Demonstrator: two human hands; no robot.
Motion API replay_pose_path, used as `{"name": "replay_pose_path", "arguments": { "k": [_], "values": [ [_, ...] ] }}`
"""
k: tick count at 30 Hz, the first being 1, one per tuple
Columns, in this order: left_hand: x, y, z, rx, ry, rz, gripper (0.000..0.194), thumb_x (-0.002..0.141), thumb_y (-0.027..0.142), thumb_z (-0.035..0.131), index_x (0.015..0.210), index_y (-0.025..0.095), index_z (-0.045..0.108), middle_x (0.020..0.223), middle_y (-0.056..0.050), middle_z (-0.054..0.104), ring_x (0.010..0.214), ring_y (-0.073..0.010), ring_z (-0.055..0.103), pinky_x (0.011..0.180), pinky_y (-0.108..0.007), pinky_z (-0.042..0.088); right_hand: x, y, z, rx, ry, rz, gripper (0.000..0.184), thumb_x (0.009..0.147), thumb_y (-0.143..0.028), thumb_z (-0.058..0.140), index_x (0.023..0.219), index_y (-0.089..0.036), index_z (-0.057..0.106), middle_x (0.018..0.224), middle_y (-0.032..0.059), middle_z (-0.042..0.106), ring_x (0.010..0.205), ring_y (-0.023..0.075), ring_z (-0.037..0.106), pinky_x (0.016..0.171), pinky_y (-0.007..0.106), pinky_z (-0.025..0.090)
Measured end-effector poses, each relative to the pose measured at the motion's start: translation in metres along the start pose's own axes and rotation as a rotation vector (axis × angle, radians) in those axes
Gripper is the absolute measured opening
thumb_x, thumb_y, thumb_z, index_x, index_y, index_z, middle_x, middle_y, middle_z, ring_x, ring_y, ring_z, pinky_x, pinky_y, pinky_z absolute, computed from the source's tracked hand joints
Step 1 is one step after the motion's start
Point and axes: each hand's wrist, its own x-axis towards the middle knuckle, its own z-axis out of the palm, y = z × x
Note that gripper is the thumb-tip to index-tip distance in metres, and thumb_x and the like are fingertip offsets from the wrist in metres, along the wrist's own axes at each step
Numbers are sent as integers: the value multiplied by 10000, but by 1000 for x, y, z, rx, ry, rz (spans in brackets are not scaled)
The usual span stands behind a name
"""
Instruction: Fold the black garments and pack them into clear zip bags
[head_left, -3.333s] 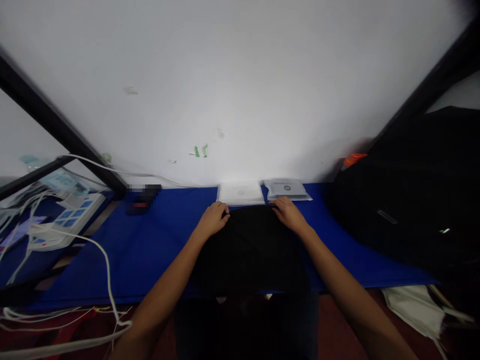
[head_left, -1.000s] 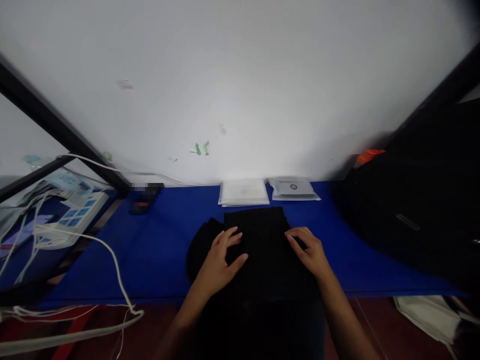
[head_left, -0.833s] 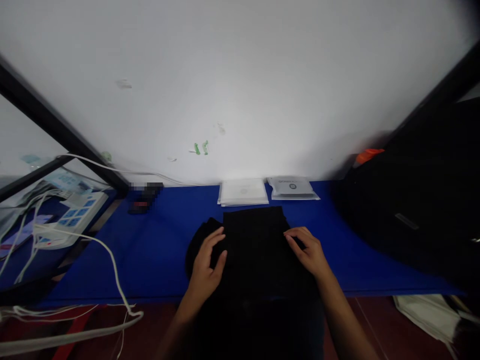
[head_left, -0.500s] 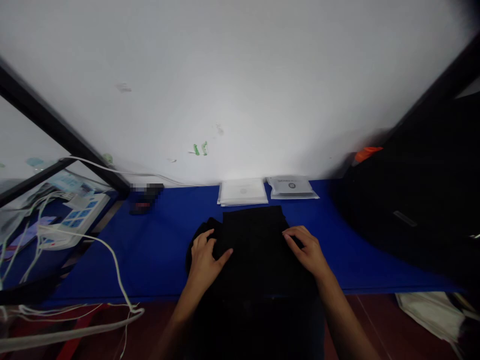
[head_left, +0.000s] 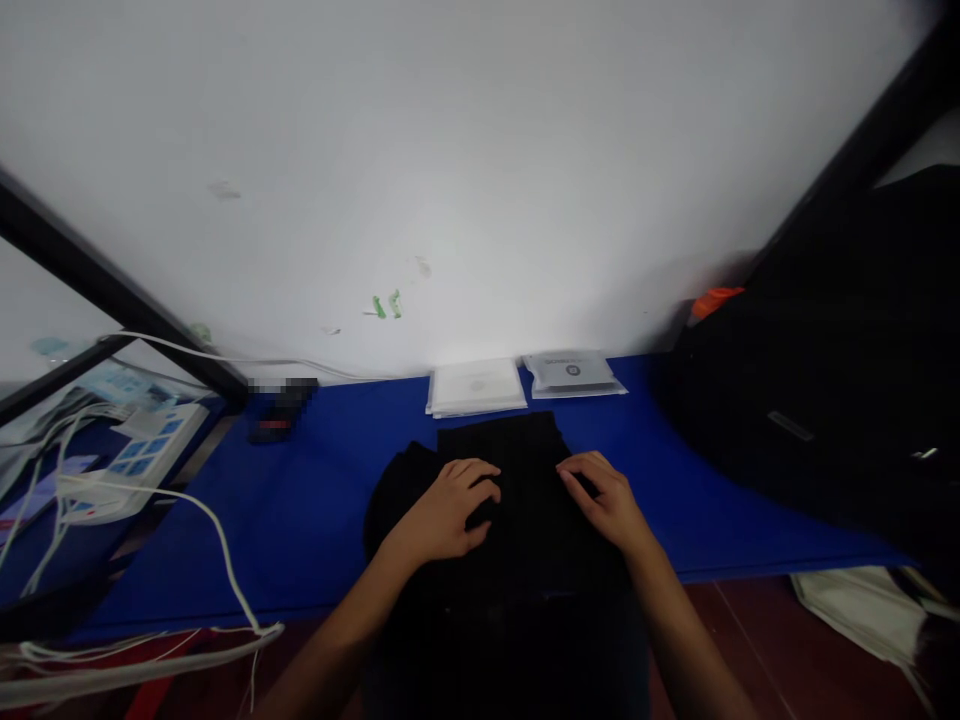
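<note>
- The folded black cloth (head_left: 529, 520) lies at the near edge of the blue-covered tabletop (head_left: 315, 540), straight in front of the person; its folds are too dark to trace.
- A rounded black bulge of fabric (head_left: 390, 490) shows at its 9 o'clock side; whether it is the same piece cannot be told.
- At 9 o'clock, the left hand (head_left: 454, 512) reaches over the cloth, fingers half curled and thumb standing apart from them.
- At 3 o'clock, the right hand (head_left: 604, 498) is at the cloth's edge, thumb and forefinger narrowed; whether they pinch fabric cannot be told.
- Just beyond the cloth, toward 11 o'clock, lie flat white packets (head_left: 478, 385), stacked.
- At 1 o'clock is a clear-edged grey packet (head_left: 574, 374) with a round dark mark.
- A pixelated dark object (head_left: 285, 408) lies at 10 o'clock.
- A large black bag (head_left: 825, 370) fills 3 o'clock.
- At 9 o'clock, well apart, sits a white power strip (head_left: 142, 460).
- White cables (head_left: 90, 688) run through 8 o'clock.
</note>
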Motion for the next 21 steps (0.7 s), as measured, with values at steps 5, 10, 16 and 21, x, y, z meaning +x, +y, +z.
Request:
{"name": "replay_pose_path", "arguments": {
  "k": [5, 10, 16, 21],
  "values": [
    [4, -1, 1, 48, -45, -31, 423, 692, 302, 781, 1040, 221, 554, 1334, -87, 517, 1267, -300, 427, 1054, -458, 343, 1, 0, 0, 11, -36, -19, 109, 948, -227, 536, 950, -225, 645, 933, 60, 670, 921, 219, 609, 838, 392, 493],
    [12, -5, 7, 160, -8, -51, 238, 748, 171, 681, 948, 192, 553, 1108, -77, 612, 1102, -265, 534, 949, -413, 399, 4, -7, -4, 16, -115, -41, 216, 925, -224, 553, 1135, -235, 604, 1082, 82, 639, 1045, 227, 586, 925, 426, 484],
    [18, 6, -10, -120, 215, 52, 227, 741, 94, 622, 945, 187, 584, 1002, -46, 660, 988, -209, 586, 917, -361, 422, 22, -42, 0, -65, -262, -212, 691, 783, -225, 672, 1410, -191, 384, 1533, 170, 291, 1415, 326, 261, 1103, 563, 324],
    [31, -12, -27, -383, 125, 149, 295, 805, 339, 726, 1051, 199, 642, 1044, -60, 663, 1009, -213, 604, 918, -336, 459, 27, -50, 9, 14, -329, -343, 476, 647, -49, 528, 1100, -195, 519, 1284, 147, 577, 1277, 280, 480, 1034, 508, 411]
  ]
}}
